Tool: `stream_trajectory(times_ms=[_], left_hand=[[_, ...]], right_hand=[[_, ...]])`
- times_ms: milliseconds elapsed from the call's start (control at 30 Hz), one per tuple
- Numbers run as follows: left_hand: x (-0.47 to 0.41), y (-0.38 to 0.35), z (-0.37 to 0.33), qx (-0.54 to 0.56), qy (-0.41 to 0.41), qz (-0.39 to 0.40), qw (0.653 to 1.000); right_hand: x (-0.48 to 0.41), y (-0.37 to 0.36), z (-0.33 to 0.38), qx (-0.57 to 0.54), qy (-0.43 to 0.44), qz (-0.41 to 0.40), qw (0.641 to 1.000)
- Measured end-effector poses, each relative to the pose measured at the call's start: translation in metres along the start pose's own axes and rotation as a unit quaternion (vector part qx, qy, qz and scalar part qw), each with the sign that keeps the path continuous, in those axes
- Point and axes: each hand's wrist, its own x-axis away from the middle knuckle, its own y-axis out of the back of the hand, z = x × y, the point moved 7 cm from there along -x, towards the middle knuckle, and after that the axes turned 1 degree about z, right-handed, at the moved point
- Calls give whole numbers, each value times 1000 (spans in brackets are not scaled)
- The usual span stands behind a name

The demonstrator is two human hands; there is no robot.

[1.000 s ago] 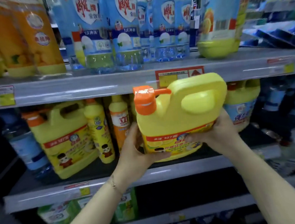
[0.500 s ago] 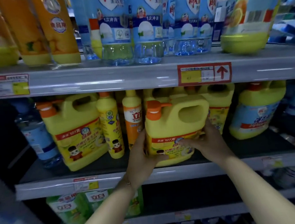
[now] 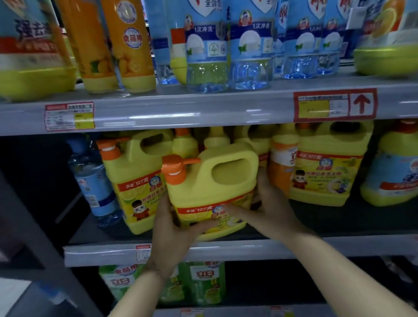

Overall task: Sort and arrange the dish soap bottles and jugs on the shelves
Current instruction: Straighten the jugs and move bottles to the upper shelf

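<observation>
A yellow jug with an orange pump cap (image 3: 212, 180) stands at the front of the middle shelf (image 3: 235, 248). My left hand (image 3: 174, 233) grips its lower left corner, my right hand (image 3: 266, 203) its right side and label. To its left stands a like yellow jug (image 3: 135, 184), partly behind the held one. Another yellow jug (image 3: 328, 166) and an orange bottle (image 3: 280, 162) stand to its right. Further yellow bottles behind are mostly hidden.
The top shelf (image 3: 199, 106) carries orange bottles (image 3: 128, 39), clear blue-labelled bottles (image 3: 251, 37) and yellow-bottomed jugs. A clear blue bottle (image 3: 92, 187) stands at the middle shelf's left, a blue-labelled yellow jug (image 3: 401, 168) at its right. Green bottles (image 3: 207, 281) fill the lower shelf.
The held jug has gone from in front of the upper shelf edge down and back onto the middle shelf, then left toward the other jug. Both hands stayed on it.
</observation>
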Motion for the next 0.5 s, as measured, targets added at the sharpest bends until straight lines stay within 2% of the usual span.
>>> stream_trajectory(times_ms=[100,167,267,333,433,500], left_hand=[[-5,20,2,-3,14,-13,1000],[-7,28,5,1,25,-6,1000],[-7,34,12,12,43,3,999],[-7,37,15,18,56,5,998],[-8,44,18,12,61,7,998],[-9,48,18,11,63,8,998]], right_hand=[[-9,-6,2,-156,5,54,986],[-19,0,4,-181,-2,9,983],[-35,14,7,-60,17,-115,991],[-47,15,13,6,33,-154,988],[-69,11,29,81,61,-148,984],[-85,6,37,111,51,-111,986]])
